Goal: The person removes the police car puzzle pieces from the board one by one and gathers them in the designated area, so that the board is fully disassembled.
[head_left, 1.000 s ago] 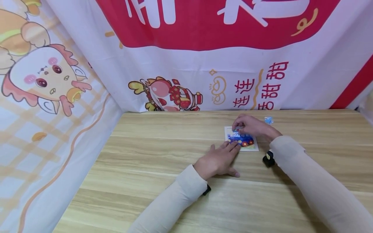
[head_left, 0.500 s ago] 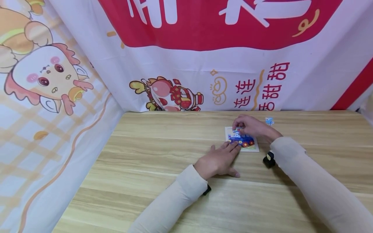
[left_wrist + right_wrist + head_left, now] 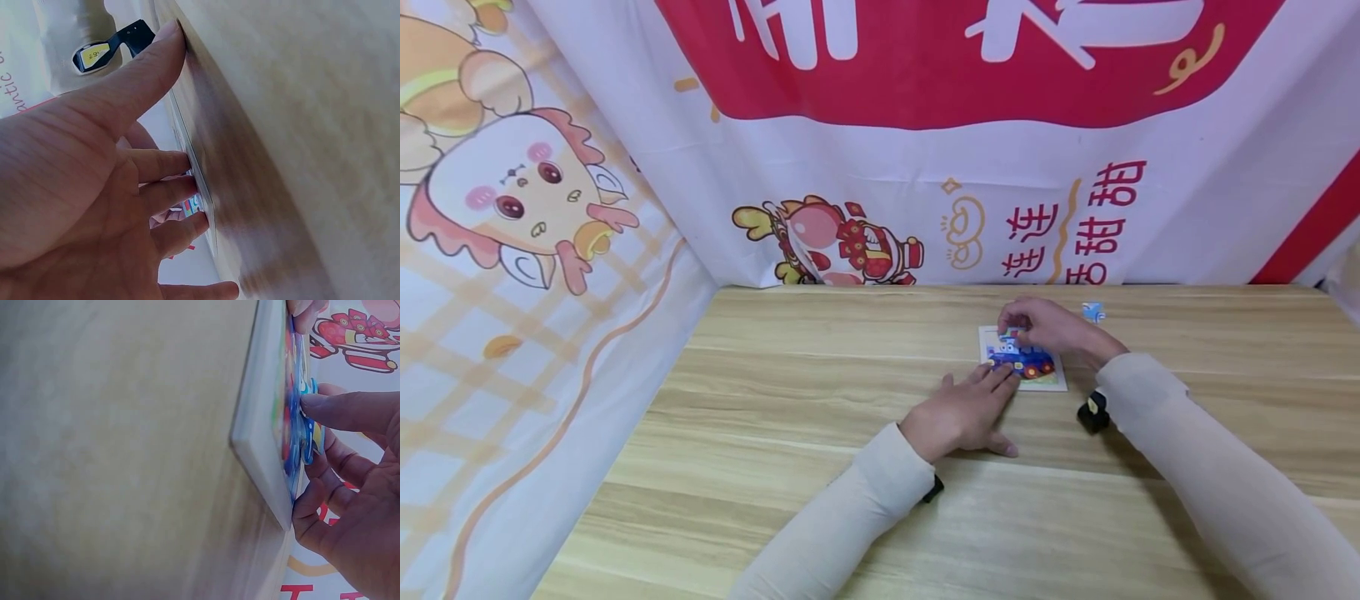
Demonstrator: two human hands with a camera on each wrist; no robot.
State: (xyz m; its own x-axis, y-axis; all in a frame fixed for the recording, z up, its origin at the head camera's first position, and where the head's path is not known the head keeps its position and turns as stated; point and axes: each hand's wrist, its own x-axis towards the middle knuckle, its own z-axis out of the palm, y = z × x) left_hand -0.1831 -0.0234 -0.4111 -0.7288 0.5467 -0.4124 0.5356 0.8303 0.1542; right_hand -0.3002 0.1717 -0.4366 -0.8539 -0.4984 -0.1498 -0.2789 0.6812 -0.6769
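A small jigsaw puzzle in a white-rimmed board (image 3: 1054, 387) lies on the table, its picture a blue train with red wheels. Thumb and fingers of my right hand (image 3: 1043, 323) pinch a blue puzzle piece (image 3: 309, 431) at the upper part of the picture. In the right wrist view that piece stands slightly raised off the board's face. My left hand (image 3: 958, 419) lies flat at the board's near left edge, fingertips resting on the lower part of the picture. In the left wrist view its fingers are spread along the board's edge (image 3: 201, 181), thumb on the wood.
One loose light-blue puzzle piece (image 3: 1093, 312) lies beyond the right wrist, near the table's back edge. The wooden table (image 3: 805, 375) meets a printed cloth (image 3: 865, 167) at the back and another at the left. Each wrist wears a black camera mount (image 3: 1093, 412).
My right hand's fingers shift only slightly over the top of the puzzle, still pinching the piece. The left hand stays in place.
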